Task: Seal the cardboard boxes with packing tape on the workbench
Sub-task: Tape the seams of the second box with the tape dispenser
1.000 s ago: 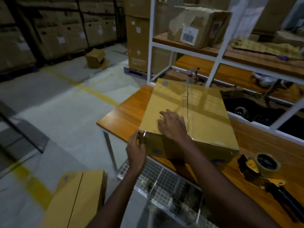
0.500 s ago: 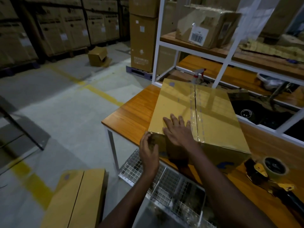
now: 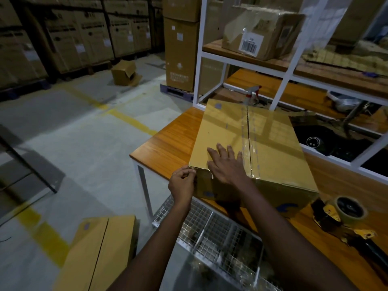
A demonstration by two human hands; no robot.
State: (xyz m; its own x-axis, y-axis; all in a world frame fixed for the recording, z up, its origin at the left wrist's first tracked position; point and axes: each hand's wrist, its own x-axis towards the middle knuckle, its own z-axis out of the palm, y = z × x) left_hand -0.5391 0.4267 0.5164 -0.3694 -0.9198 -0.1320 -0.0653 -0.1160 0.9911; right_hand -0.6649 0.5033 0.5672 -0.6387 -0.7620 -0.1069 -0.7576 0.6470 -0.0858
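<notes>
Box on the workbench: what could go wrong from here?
1. The box sits at the workbench corner by the front edge. The left hand pinches its near corner, and a tug could slide it off despite the right hand flat on top.
2. That corner looks crumpled, so tape may wrinkle there.
3. The tape dispenser lies beside the right forearm; a sweep might knock it.

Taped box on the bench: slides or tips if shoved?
Probably slides rather than tips: the box is low and wide, flat on the workbench. Top seems stiff: the right hand rests flat without denting it. Near corner looks crumpled, likely softer.
</notes>
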